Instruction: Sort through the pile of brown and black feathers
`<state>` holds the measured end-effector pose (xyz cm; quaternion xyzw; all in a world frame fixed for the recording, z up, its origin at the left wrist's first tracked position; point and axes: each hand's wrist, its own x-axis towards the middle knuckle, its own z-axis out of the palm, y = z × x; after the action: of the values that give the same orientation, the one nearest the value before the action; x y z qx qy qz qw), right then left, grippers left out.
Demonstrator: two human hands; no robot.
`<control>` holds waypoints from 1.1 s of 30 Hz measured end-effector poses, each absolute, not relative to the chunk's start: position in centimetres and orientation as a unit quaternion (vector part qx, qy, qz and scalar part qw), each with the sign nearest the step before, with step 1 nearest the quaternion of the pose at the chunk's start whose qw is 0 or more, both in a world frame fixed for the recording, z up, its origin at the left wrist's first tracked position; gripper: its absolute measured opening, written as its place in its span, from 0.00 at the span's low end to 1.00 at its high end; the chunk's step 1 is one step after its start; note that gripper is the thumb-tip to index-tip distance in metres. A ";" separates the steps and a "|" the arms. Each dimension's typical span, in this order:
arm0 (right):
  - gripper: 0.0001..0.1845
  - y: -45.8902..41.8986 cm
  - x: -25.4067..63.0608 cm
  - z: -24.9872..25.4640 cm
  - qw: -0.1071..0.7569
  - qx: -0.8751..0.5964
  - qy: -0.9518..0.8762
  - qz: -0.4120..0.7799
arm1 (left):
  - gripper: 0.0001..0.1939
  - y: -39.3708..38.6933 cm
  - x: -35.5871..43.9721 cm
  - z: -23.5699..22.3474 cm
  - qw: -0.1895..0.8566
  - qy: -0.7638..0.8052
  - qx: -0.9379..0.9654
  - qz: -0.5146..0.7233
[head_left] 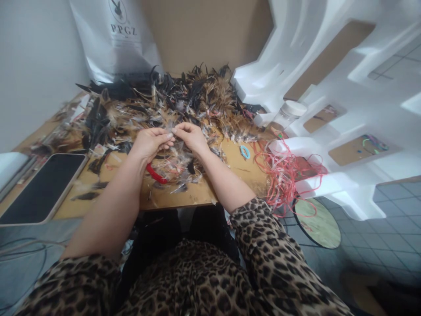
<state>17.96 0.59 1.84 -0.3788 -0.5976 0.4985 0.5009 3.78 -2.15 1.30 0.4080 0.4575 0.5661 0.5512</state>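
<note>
head view: the left hand (146, 144) and right hand (194, 139) meet, fingertips pinched closed above a yellow-brown tabletop (241, 180); what they grip is too small to tell. loose feathers (215, 94) lie beneath and beyond them. being light, these could scatter at a brushing wrist. the curved red object (155, 174) near the left wrist could get knocked. at right, tangled pink strips (283, 177) overhang the edge and could snag a sleeve (263, 228).

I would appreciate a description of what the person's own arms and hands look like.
The left sleeve and right sleeve are leopard print, dark spots on tan, leaving the forearms bare. The left hand and right hand wear no gloves.
</note>
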 end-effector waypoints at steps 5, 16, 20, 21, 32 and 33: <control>0.11 1.4 19.0 1.5 0.413 -0.407 -0.700 0.418 | 0.04 -1.7 3.1 1.7 0.533 0.443 0.351 0.630; 0.04 -0.2 17.5 0.5 0.190 -0.527 -0.810 0.170 | 0.02 -1.1 2.3 1.1 0.535 0.424 0.310 0.662; 0.05 0.5 18.1 0.6 0.222 -0.522 -0.801 0.193 | 0.02 -1.1 2.3 1.2 0.549 0.408 0.304 0.663; 0.06 0.8 18.4 0.7 0.240 -0.511 -0.798 0.212 | 0.02 -1.1 2.3 1.3 0.553 0.406 0.300 0.663; 0.12 2.0 19.2 1.2 0.459 -0.405 -0.519 0.596 | 0.03 -1.6 2.6 1.5 0.644 0.377 0.286 0.601; 0.13 1.8 19.1 1.3 0.469 -0.402 -0.515 0.593 | 0.03 -1.6 2.8 1.5 0.653 0.375 0.287 0.592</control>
<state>19.08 1.85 1.32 -0.4022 -0.5154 0.5934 0.4695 2.76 -1.64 1.51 0.2869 0.3750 0.5924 0.6528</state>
